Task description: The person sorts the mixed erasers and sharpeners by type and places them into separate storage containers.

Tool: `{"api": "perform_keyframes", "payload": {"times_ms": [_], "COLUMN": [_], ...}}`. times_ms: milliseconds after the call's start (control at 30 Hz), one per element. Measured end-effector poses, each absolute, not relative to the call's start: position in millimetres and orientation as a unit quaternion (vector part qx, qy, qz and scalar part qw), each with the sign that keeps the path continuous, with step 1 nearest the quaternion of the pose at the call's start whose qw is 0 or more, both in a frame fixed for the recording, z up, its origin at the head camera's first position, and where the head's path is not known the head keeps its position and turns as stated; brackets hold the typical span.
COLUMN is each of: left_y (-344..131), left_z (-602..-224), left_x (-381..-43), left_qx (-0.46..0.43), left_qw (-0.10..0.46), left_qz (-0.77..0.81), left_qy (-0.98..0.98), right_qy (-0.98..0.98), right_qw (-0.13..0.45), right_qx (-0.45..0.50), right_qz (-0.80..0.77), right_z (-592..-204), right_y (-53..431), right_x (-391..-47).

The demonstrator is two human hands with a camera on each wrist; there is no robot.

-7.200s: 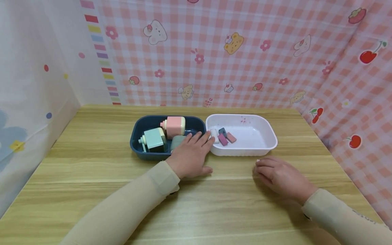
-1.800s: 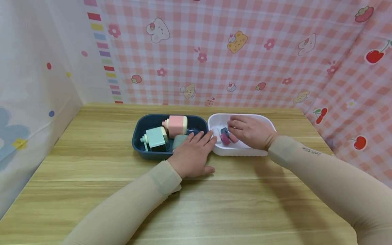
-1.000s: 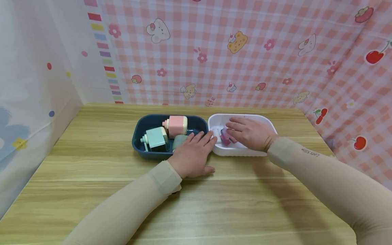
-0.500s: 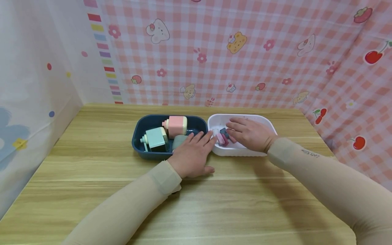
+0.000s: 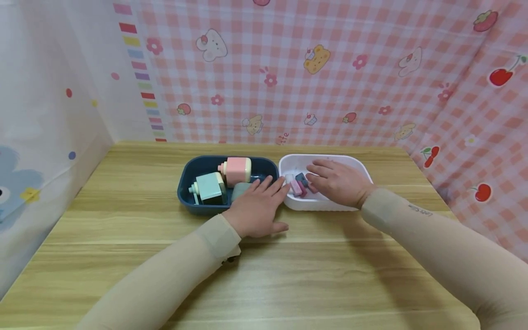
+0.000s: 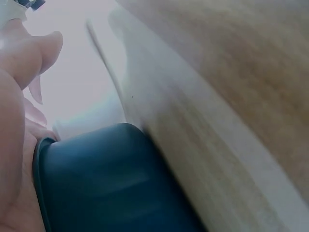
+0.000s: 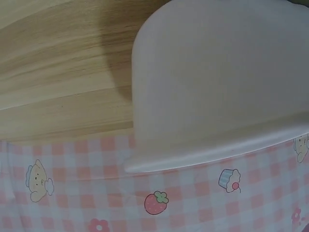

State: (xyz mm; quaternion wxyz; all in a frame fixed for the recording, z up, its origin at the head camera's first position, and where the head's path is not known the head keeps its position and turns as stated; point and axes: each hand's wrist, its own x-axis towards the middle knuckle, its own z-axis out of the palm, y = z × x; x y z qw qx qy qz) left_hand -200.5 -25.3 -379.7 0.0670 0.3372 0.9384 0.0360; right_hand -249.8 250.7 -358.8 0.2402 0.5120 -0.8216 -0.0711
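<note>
My left hand (image 5: 256, 208) lies palm down with fingers spread over the front right of the dark blue tray (image 5: 202, 210), its fingertips reaching the adjoining rim of the white tray (image 5: 354, 169). In the left wrist view, the blue tray's side (image 6: 106, 179) shows against the palm. Over the white tray hovers my right hand (image 5: 340, 183), fingers extended, thumb hidden below. Just left of its fingertips lie small blocks: a light pink one (image 5: 296, 187), a slate blue one (image 5: 300, 178), a white one (image 5: 289, 178), a magenta one (image 5: 303, 189) and a partly covered salmon one (image 5: 312, 188).
Inside the blue tray sit a mint boxy piece (image 5: 209, 187) with a stepped knob, a similar pink piece (image 5: 238, 170), and a grey-green rounded thing (image 5: 240, 189) half under the left hand. A wooden table (image 5: 264, 284) bears both trays. Checked cloth (image 5: 268, 55) hangs behind.
From the table front, my right hand has moved over the white tray. The light pink block has dropped in there beside the others. The left hand stays in place.
</note>
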Motion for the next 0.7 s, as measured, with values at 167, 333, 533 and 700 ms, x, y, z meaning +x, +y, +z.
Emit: {"api": "perform_keyframes", "payload": {"times_ms": [167,333,533,700], "left_y": [-30,-36,-55,-82], "left_z": [-379,-375,-365,-354], "left_x": [-204,-205,-206,-209], "left_qx": [0.338,0.340,0.333,0.320], "left_qw": [0.067,0.062,0.029,-0.004], "left_qz": [0.066,0.102,0.124,0.129], "left_qy": [0.937,0.933,0.934,0.938], "right_qy": [-0.835,-0.841,-0.844,-0.852], "right_qw": [0.226,0.221,0.234,0.240], "right_qx": [0.495,0.486,0.478,0.462], "right_qz": [-0.083,-0.089,-0.067,-0.053], "right_z": [-358,-358,-361,-364], "right_y": [254,259,265,272], "right_x": [-249,-248,-247,-245]}}
